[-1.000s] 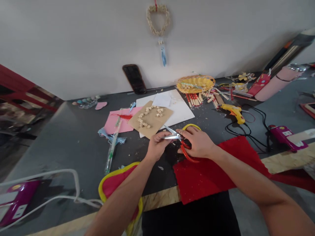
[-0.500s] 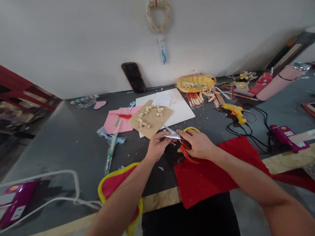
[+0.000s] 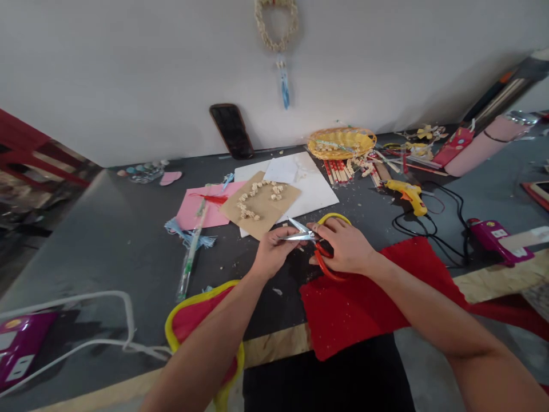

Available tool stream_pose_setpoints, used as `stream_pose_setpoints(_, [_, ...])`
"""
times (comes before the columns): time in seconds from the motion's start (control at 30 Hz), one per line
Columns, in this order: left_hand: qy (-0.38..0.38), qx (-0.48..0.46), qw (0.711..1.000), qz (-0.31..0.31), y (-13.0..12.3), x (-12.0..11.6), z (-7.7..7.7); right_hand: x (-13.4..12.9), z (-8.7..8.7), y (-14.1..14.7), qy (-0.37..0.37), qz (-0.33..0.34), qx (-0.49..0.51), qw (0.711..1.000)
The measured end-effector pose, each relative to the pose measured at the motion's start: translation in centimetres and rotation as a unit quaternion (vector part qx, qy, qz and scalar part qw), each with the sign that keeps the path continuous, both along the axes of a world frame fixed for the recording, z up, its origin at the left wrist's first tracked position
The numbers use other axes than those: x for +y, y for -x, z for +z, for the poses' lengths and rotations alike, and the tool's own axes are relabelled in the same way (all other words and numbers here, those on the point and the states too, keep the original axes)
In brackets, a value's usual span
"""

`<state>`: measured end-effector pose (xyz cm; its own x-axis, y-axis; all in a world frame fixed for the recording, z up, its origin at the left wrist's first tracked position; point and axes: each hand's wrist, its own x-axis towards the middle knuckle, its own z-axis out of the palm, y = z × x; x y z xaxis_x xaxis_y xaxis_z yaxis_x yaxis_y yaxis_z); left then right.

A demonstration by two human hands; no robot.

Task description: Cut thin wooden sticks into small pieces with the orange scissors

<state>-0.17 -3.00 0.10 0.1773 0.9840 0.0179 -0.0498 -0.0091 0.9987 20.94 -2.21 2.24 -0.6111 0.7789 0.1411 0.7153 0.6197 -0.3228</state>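
Right hand [image 3: 345,247] grips orange-handled scissors [image 3: 315,247], blades parted. Left hand [image 3: 272,252] pinches a small piece, barely visible, at the blades, above the desk [image 3: 128,229] near its front edge.

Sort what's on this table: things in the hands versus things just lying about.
In hand:
right hand holding scissors
left hand at the blades

Lying about:
glue gun
yellow basket
red felt
pink paper
phone

Scissors [image 3: 305,234] a touch more shut than a second ago, blades nearly together. Both hands, left [image 3: 271,252] and right [image 3: 346,247], slightly lower and leftward against the counter [image 3: 107,240]. Whole view tipped down a little, wall ornament [image 3: 277,23] nearer the top edge.
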Motion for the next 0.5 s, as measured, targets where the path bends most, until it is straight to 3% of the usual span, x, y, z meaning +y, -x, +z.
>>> stream_pose_setpoints(0.2, [0.011,0.005,1.000,0.000,0.0,0.0,0.3,0.2,-0.1,-0.2,0.021,0.026,-0.002,0.999])
stream_pose_setpoints(0.5, [0.006,-0.020,0.998,0.051,-0.8,0.1,0.3,-0.7,0.3,0.8,0.032,-0.044,-0.015,0.998])
